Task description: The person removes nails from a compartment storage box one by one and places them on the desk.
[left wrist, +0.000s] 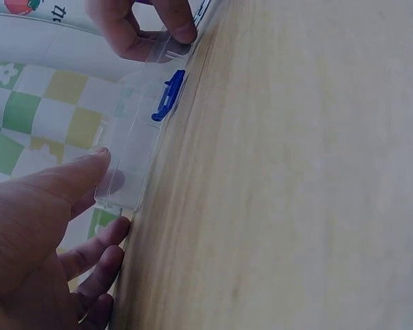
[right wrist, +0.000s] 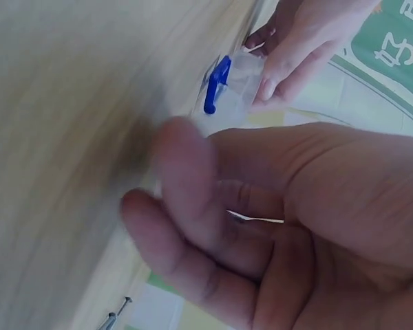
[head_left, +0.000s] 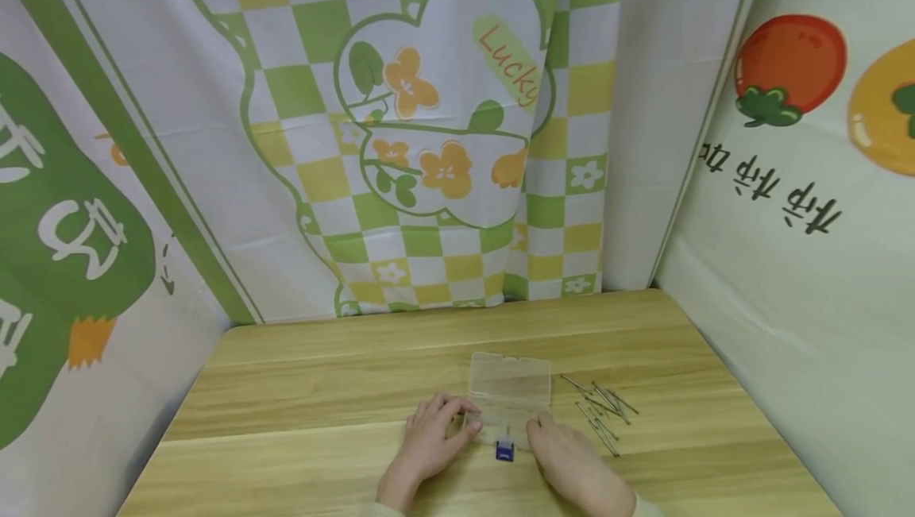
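A clear plastic box [left wrist: 134,165] sits on the wooden table, its see-through lid [head_left: 510,378] swung back away from me. On its near side hangs a blue latch [head_left: 504,450], flipped down. My left hand [head_left: 431,439] grips the left end of the box, thumb at the upper edge and index finger behind the wall. At the opposite end, my right hand [head_left: 570,460] pinches the box between thumb and fingers; the left wrist view shows those fingertips at its corner. In the right wrist view, my curled fingers [right wrist: 186,179] hide much of the box.
Several long metal nails [head_left: 608,410] lie scattered on the table [head_left: 307,390] to the right of the box. Printed cloth walls [head_left: 429,255] with green and yellow checks and fruit pictures close in the table at the back and both sides.
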A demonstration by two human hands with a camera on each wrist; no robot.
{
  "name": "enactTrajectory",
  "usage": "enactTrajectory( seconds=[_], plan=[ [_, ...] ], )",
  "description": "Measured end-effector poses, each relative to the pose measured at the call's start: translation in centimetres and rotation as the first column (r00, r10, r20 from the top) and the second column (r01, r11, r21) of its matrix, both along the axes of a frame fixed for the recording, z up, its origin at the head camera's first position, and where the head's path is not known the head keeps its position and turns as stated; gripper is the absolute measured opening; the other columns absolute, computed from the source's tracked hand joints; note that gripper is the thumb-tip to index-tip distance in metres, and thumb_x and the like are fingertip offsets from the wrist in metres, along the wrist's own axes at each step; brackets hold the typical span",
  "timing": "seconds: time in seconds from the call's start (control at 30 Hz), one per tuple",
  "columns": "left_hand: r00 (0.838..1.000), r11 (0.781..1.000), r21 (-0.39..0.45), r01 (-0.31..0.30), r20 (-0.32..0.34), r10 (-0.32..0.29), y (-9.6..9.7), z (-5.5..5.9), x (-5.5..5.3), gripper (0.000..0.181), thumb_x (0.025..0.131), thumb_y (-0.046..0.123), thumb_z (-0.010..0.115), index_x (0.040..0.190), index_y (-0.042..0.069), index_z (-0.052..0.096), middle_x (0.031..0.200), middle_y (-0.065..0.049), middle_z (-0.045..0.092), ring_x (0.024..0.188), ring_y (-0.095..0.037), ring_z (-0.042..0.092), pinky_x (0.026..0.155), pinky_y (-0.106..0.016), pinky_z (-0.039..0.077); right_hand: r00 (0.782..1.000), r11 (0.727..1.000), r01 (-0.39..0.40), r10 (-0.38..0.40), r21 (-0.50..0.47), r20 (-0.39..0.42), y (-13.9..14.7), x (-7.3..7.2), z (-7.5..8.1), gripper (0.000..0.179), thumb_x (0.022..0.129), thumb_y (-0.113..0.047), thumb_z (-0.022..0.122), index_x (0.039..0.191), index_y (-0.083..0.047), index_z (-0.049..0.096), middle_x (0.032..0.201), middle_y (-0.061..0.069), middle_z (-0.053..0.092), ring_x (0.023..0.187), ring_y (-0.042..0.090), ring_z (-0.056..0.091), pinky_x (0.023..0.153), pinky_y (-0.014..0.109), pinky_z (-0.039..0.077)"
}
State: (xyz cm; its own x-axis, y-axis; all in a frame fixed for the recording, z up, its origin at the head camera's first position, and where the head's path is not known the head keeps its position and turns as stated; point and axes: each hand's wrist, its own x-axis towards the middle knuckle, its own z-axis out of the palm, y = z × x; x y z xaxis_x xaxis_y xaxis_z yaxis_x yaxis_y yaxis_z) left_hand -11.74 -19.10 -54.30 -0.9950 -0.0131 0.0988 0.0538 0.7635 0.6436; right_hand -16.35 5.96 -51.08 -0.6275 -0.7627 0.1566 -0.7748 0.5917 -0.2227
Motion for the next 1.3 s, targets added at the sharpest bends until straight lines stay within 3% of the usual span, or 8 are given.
enactTrajectory(
  seconds=[0.37,0.53,0.63,0.77,0.87,1.03,1.13,1.3],
  plan=[
    [1.0,1.0,-0.006,-0.004,-0.002,0.004,0.0,0.1,0.0,0.024,0.102,0.05,0.066,0.12,0.034,0.07,0.122,0.004,0.062,0.113,-0.024,0.053,0.097,-0.059,0.038,0.996,0.998,0.047,-0.043,-0.039,0.084,-0.2,-0.2,0.3,0.013,0.094,0.005,0.066,0.106,0.0,0.065,0.099,0.014,0.066,0.081,0.03,0.067,0.073,0.045,0.06],
    [1.0,1.0,0.001,-0.003,0.003,0.003,-0.1,0.1,0.0,0.025,0.102,0.051,0.065,0.12,0.034,0.069,0.123,0.004,0.061,0.115,-0.025,0.053,0.099,-0.061,0.038,0.965,0.993,-0.011,0.041,-0.116,0.259,0.4,-1.7,0.5,0.013,0.097,-0.007,0.072,0.094,-0.01,0.059,0.083,-0.003,0.057,0.067,0.011,0.057,0.062,0.031,0.053],
    [1.0,1.0,0.004,0.003,0.007,-0.003,-0.1,0.0,0.0,0.025,0.102,0.052,0.064,0.12,0.035,0.069,0.122,0.004,0.061,0.114,-0.024,0.052,0.098,-0.06,0.038,0.892,0.978,-0.048,0.134,-0.204,0.433,1.1,-2.7,0.5,0.018,0.1,-0.012,0.071,0.091,-0.014,0.056,0.079,-0.006,0.056,0.052,0.0,0.05,0.049,0.023,0.047],
    [1.0,1.0,0.001,0.003,0.005,-0.003,-0.1,0.0,0.1,0.025,0.102,0.052,0.064,0.121,0.036,0.069,0.122,0.004,0.062,0.114,-0.024,0.052,0.098,-0.06,0.038,0.751,0.948,-0.043,0.238,-0.314,0.616,1.9,-3.8,0.8,0.01,0.104,-0.013,0.067,0.097,-0.01,0.06,0.088,0.005,0.065,0.043,0.004,0.056,0.04,0.024,0.046],
    [1.0,1.0,0.0,0.001,0.009,-0.001,0.0,0.1,0.1,0.026,0.102,0.052,0.065,0.121,0.036,0.069,0.124,0.004,0.062,0.116,-0.025,0.053,0.099,-0.06,0.038,0.666,0.923,-0.023,0.3,-0.383,0.683,2.1,-4.4,1.1,0.011,0.106,-0.016,0.064,0.105,-0.006,0.064,0.101,0.015,0.066,0.047,0.008,0.061,0.043,0.024,0.048],
    [1.0,1.0,0.002,0.003,0.008,-0.003,0.0,0.2,-0.1,0.029,0.102,0.054,0.064,0.122,0.034,0.069,0.126,0.002,0.062,0.115,-0.025,0.052,0.099,-0.06,0.038,0.554,0.878,0.082,0.353,-0.471,0.754,1.9,-5.3,1.1,0.031,0.11,-0.021,0.059,0.116,0.009,0.061,0.111,0.025,0.067,0.05,0.007,0.061,0.049,0.022,0.051],
    [1.0,1.0,-0.001,0.0,-0.002,0.0,0.0,0.1,-0.1,0.03,0.102,0.053,0.064,0.123,0.032,0.07,0.126,0.002,0.062,0.117,-0.026,0.053,0.099,-0.062,0.038,0.525,0.87,0.124,0.351,-0.478,0.775,1.8,-5.6,1.1,0.036,0.11,-0.021,0.059,0.118,0.014,0.058,0.107,0.026,0.068,0.049,0.006,0.057,0.049,0.022,0.051],
    [1.0,1.0,-0.001,-0.004,-0.01,0.004,0.0,-0.3,0.0,0.028,0.102,0.051,0.064,0.122,0.031,0.07,0.125,0.002,0.063,0.116,-0.027,0.053,0.098,-0.063,0.038,0.529,0.878,0.148,0.319,-0.455,0.786,1.8,-5.7,1.0,0.036,0.109,-0.022,0.061,0.118,0.013,0.06,0.105,0.024,0.068,0.05,0.005,0.053,0.048,0.022,0.05]
  ],
)
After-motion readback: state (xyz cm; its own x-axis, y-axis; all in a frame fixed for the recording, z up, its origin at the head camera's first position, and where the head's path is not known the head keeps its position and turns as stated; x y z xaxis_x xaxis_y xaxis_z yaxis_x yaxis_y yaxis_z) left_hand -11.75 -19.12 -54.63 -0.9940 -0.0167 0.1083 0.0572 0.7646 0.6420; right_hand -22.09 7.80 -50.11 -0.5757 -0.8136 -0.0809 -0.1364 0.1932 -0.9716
